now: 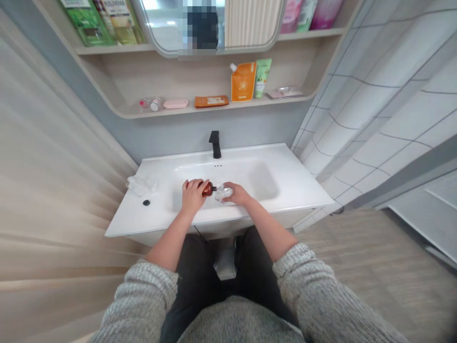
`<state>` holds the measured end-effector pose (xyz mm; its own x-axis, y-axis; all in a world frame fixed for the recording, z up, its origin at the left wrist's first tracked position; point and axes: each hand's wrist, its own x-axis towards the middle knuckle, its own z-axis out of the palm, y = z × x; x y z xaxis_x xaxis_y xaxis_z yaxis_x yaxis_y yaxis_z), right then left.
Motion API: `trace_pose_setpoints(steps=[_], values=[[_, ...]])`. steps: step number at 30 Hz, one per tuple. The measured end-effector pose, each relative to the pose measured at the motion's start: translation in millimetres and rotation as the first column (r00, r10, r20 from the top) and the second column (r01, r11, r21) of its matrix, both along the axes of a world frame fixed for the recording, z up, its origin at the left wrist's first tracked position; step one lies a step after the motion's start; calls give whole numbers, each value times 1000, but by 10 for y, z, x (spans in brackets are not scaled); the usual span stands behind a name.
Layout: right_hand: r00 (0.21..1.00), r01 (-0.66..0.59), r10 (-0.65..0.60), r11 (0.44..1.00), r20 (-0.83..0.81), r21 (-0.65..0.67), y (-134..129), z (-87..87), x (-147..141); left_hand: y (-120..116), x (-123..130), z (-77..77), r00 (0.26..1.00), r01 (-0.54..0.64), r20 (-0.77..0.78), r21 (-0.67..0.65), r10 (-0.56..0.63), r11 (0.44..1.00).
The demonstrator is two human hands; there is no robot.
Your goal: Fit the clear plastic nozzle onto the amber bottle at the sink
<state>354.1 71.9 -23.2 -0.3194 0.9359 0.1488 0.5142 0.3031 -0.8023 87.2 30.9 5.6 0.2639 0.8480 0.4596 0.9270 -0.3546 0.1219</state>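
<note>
Left hand grips brown bottle | right hand grips clear container | near basin's front edge, faucet apart

A smooth grey-blue wall stands behind a wide white counter, which has a rectangular sink set into it and a black tap at the back. Below the counter shows a pale cabinet. Above, a beige shelf unit with rounded lower corners spans the wall, and a mirror with rounded corners sits in its upper middle, catching bright patches of light. A cream curtain falls in folds along the left. On the right, glossy white tiles with dark joints wrap rounded columns, above a grey-brown wood-look floor.
</note>
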Motion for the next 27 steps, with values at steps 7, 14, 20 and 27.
trace_pose_setpoints(steps=[7, 14, 20, 27], values=[[1000, -12, 12, 1000, -17, -18, -3, 16, 0, 1, -8, -10, 1000, 5, -3, 9, -5, 1000], [1000, -1, 1, 1000, -14, -20, -6, 3, -6, 9, -9, -19, 1000, 14, -3, 26, -14, 1000], [1000, -10, 10, 1000, -9, -14, 6, -8, -4, 3, -6, -14, 1000, 11, -8, 13, -11, 1000], [1000, -4, 4, 1000, -7, 0, -3, 9, -3, -3, -4, 1, 1000, 15, 1, 11, -15, 1000]])
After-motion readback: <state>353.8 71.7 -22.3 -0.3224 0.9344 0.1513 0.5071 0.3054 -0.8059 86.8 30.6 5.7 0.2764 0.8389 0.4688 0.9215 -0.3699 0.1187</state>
